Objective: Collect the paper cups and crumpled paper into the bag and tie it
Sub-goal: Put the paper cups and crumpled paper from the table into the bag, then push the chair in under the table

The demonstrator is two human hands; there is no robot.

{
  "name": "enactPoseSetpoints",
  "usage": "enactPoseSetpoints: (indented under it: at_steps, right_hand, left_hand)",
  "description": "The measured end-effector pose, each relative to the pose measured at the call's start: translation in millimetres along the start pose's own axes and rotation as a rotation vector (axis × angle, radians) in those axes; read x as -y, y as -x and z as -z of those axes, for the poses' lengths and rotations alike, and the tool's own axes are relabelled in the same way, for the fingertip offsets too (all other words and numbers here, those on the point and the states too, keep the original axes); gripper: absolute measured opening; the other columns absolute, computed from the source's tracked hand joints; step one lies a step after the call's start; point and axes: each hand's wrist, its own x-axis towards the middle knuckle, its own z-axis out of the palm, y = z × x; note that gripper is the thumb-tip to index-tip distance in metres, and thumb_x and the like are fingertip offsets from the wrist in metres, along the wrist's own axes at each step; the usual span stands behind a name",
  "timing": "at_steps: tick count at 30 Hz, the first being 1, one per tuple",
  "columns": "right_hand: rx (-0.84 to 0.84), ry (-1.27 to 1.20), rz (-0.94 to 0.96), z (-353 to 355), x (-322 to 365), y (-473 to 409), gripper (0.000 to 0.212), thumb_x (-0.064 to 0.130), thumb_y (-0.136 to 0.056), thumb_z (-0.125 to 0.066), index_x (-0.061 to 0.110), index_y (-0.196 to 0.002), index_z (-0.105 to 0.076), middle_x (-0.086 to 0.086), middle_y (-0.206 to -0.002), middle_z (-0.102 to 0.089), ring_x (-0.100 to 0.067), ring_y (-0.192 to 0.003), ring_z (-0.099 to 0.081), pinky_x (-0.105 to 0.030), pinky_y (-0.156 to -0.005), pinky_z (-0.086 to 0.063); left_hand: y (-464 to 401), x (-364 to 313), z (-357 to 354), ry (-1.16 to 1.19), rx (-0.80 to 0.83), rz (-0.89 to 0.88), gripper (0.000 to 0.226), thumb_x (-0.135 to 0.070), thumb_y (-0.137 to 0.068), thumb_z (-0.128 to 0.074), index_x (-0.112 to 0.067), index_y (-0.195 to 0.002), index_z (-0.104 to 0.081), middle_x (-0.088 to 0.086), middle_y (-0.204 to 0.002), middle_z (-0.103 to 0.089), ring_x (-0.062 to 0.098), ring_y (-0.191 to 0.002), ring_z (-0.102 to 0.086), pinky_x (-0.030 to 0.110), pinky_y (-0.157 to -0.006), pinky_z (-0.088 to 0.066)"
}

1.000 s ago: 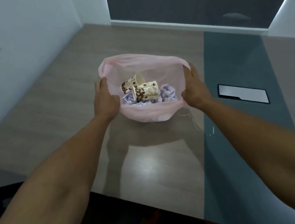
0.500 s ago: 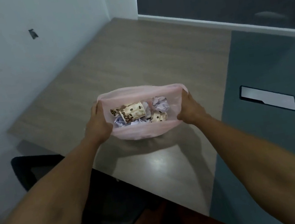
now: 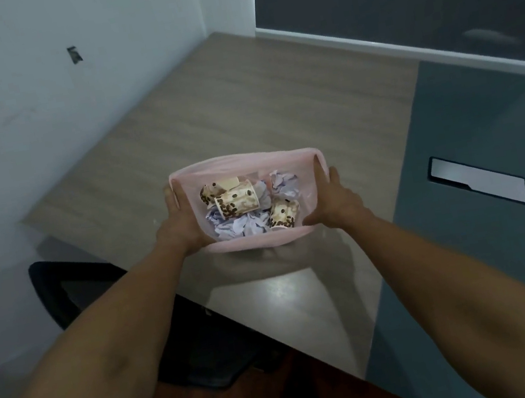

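Pale walls and a dark window blind frame a wood-grain desk (image 3: 238, 105) with a grey-green strip and a metal cable hatch (image 3: 478, 180) well off to the right of the fingers. Both bare hands hold a thin pink plastic bag (image 3: 243, 165) open just above or on the near part of the desk; whether its base touches the surface is hidden. The left hand (image 3: 177, 228) grips the bag's left rim, its fingers (image 3: 170, 198) curled closed over the film, and the right hand (image 3: 334, 202) clamps the right rim the same way, fingers (image 3: 333, 174) wrapped around the edge. Between the two sets of fingers, down inside the stretched mouth, lie three paper cups (image 3: 237, 201) printed with brown beans, tipped on their sides, among balls of crumpled paper (image 3: 282, 183); nothing of the task's litter shows outside the bag. Collecting looks finished, and tying remains. The likely trouble is the film: it is slippery and thin, so one rim could slide from a grip as the hands gather the mouth, letting the bag sag and a cup roll out toward the near desk edge and the black chair (image 3: 71, 290) below. A hard cup rim pushed against taut plastic might also tear it, and bunching the neck too low would leave too little slack for a knot.
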Motion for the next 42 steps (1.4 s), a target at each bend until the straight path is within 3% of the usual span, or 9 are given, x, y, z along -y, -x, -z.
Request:
enactPoseSetpoints:
  at_steps: [4,10,16,24,30,35,37,39,42]
  right_hand:
    - [-0.093,0.038,0.058,-0.7,2.2,16.1,0.12,0.058,-0.072,-0.081,0.045,-0.158,0.001,-0.008,-0.169,0.015,-0.046,-0.138,-0.041,-0.055,-0.105,-0.044]
    - [-0.306,0.082,0.284,-3.7,5.5,39.1,0.074,0.054,-0.083,-0.072,0.03,-0.147,-0.041,-0.014,-0.165,-0.015,-0.04,-0.142,-0.035,-0.051,-0.1,-0.048]
    - [-0.5,0.068,0.289,-10.9,21.9,63.2,0.043,0.03,-0.088,-0.068,0.009,-0.124,-0.054,-0.017,-0.125,-0.049,-0.038,-0.108,-0.053,-0.049,-0.077,-0.055]
    - [-0.178,0.039,0.187,-56.5,53.2,117.5,0.044,0.019,-0.092,-0.062,0.015,-0.133,-0.047,-0.013,-0.129,-0.048,-0.038,-0.11,-0.057,-0.048,-0.084,-0.052]
    - [0.103,0.055,0.059,-115.0,73.3,183.4,0.075,0.012,-0.09,-0.066,0.02,-0.156,-0.032,-0.008,-0.16,-0.037,-0.029,-0.139,-0.044,-0.042,-0.107,-0.044]
    - [0.215,0.084,0.089,-146.0,96.2,227.3,0.088,0.018,-0.083,-0.076,0.02,-0.158,-0.03,-0.011,-0.154,-0.042,-0.029,-0.135,-0.048,-0.042,-0.106,-0.045]
    - [0.211,0.06,0.113,-154.4,105.5,237.7,0.085,0.022,-0.084,-0.076,0.021,-0.157,-0.032,-0.011,-0.152,-0.046,-0.03,-0.131,-0.051,-0.042,-0.105,-0.046]
    - [0.187,0.025,0.143,-162.7,114.1,245.0,0.075,0.022,-0.087,-0.073,0.021,-0.154,-0.04,-0.01,-0.148,-0.051,-0.031,-0.129,-0.053,-0.042,-0.105,-0.046]
    - [0.12,-0.044,0.158,-171.8,120.1,249.1,0.04,0.021,-0.091,-0.068,0.019,-0.131,-0.062,-0.01,-0.127,-0.066,-0.031,-0.115,-0.061,-0.04,-0.096,-0.049]
  left_hand:
    - [10.5,-3.8,-4.2,-0.011,-0.001,0.055,0.163,-0.044,-0.053,-0.099,-0.039,-0.154,0.029,-0.001,-0.157,0.045,0.048,-0.136,-0.047,0.054,-0.103,-0.047]
    - [30.0,3.1,-6.0,-0.035,-0.009,0.054,0.154,-0.049,-0.055,-0.097,-0.04,-0.157,0.018,0.0,-0.162,0.035,0.047,-0.133,-0.05,0.053,-0.103,-0.047]
    - [52.9,22.2,17.6,-0.118,-0.01,0.035,0.128,-0.048,-0.067,-0.088,-0.033,-0.159,-0.001,0.007,-0.166,0.014,0.04,-0.135,-0.05,0.052,-0.103,-0.047]
    - [97.4,76.7,51.2,-0.183,-0.039,-0.057,0.081,-0.044,-0.09,-0.068,-0.019,-0.155,-0.028,0.01,-0.156,-0.032,0.034,-0.135,-0.047,0.05,-0.106,-0.045]
    - [143.7,132.4,52.9,-0.213,-0.022,-0.106,0.071,-0.044,-0.094,-0.061,-0.016,-0.155,-0.036,0.014,-0.15,-0.045,0.034,-0.135,-0.048,0.048,-0.106,-0.046]
    - [182.1,165.3,48.2,-0.211,-0.139,-0.22,0.034,-0.04,-0.094,-0.056,-0.011,-0.111,-0.064,0.015,-0.114,-0.065,0.036,-0.105,-0.062,0.044,-0.082,-0.054]
    - [194.5,171.4,46.8,-0.222,-0.191,-0.226,0.037,-0.043,-0.097,-0.054,-0.01,-0.106,-0.066,0.013,-0.112,-0.065,0.036,-0.107,-0.06,0.045,-0.083,-0.054]
    - [205.6,174.6,41.7,-0.182,-0.2,-0.185,0.043,-0.046,-0.1,-0.052,-0.007,-0.112,-0.067,0.015,-0.129,-0.057,0.036,-0.125,-0.049,0.048,-0.092,-0.051]
    - [219.7,173.4,32.7,0.048,-0.206,0.035,0.049,-0.051,-0.099,-0.054,-0.009,-0.124,-0.061,0.016,-0.162,-0.02,0.038,-0.144,-0.027,0.052,-0.105,-0.043]
